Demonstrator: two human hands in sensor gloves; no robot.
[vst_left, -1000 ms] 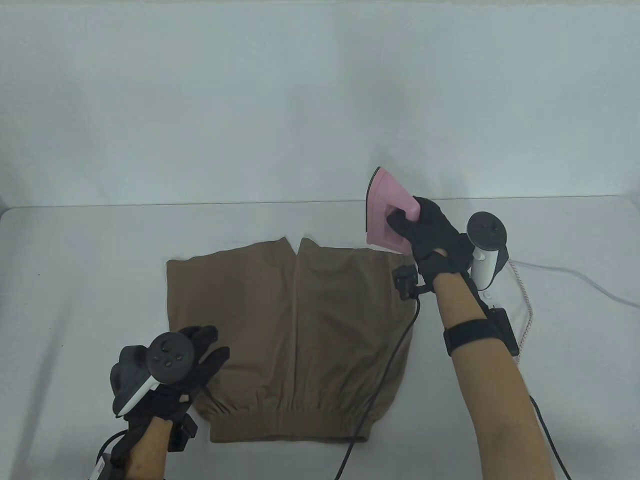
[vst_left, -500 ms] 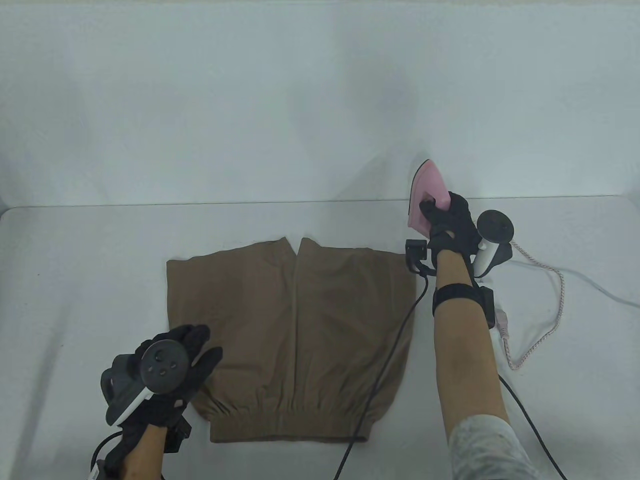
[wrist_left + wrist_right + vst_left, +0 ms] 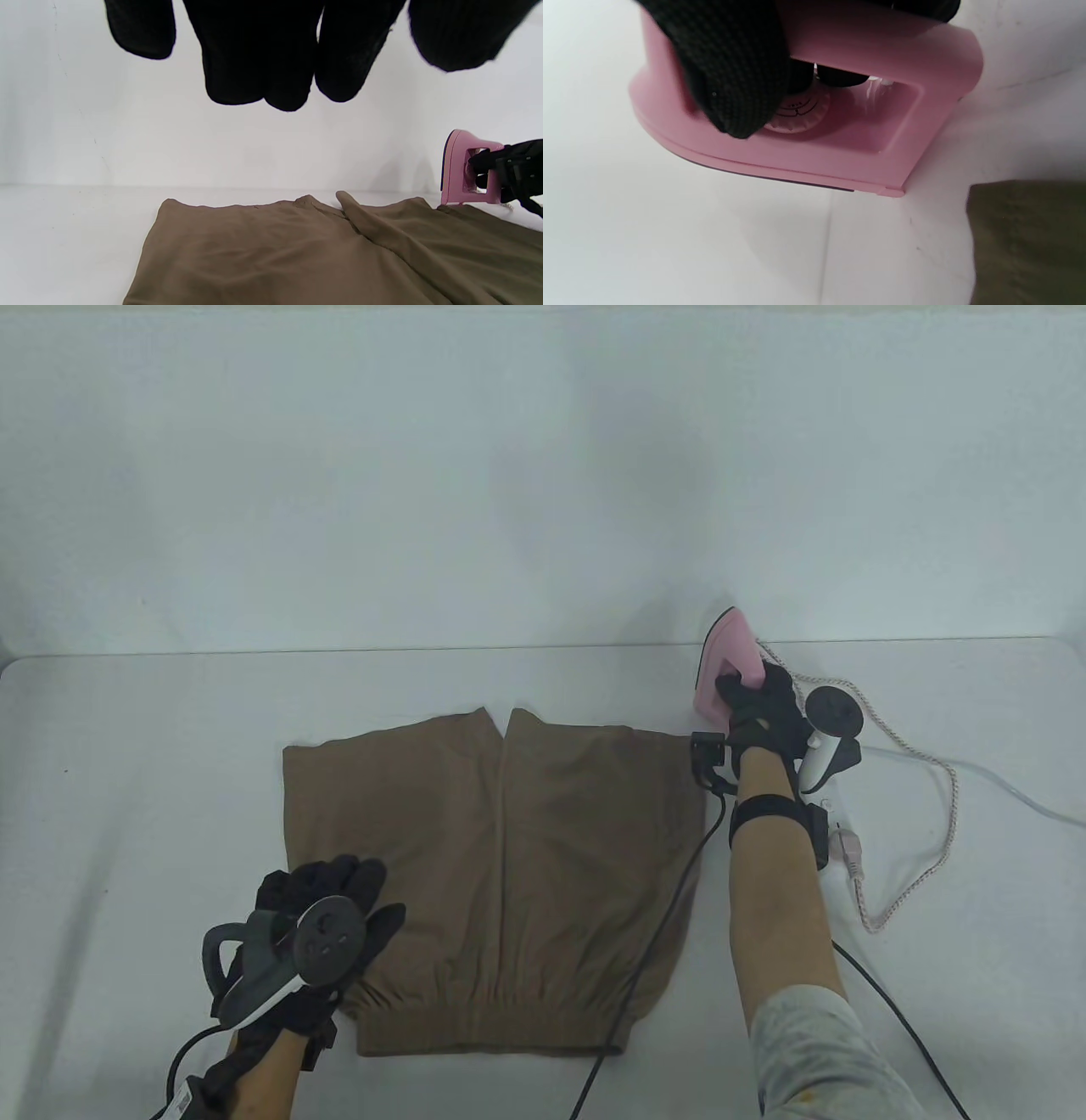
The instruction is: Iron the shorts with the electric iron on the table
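Brown shorts (image 3: 509, 857) lie flat on the white table, waistband toward the front edge; they also show in the left wrist view (image 3: 322, 250) and at the right edge of the right wrist view (image 3: 1026, 237). My right hand (image 3: 759, 700) grips the handle of a pink iron (image 3: 725, 661), which stands upright on its heel just right of the shorts' far right corner. The iron shows in the left wrist view (image 3: 460, 169) and in the right wrist view (image 3: 840, 144). My left hand (image 3: 339, 899) is open, fingers spread, over the shorts' near left part (image 3: 263, 76).
The iron's pink-and-white cord (image 3: 925, 831) loops on the table to the right, near a plug (image 3: 848, 853) and a white cable (image 3: 1001, 789). A black glove cable (image 3: 653, 925) crosses the shorts' right side. A white wall rises behind the table.
My right hand carried the iron off the shorts' far right corner to the right and stood it upright on the table. My left hand shifted slightly right over the shorts.
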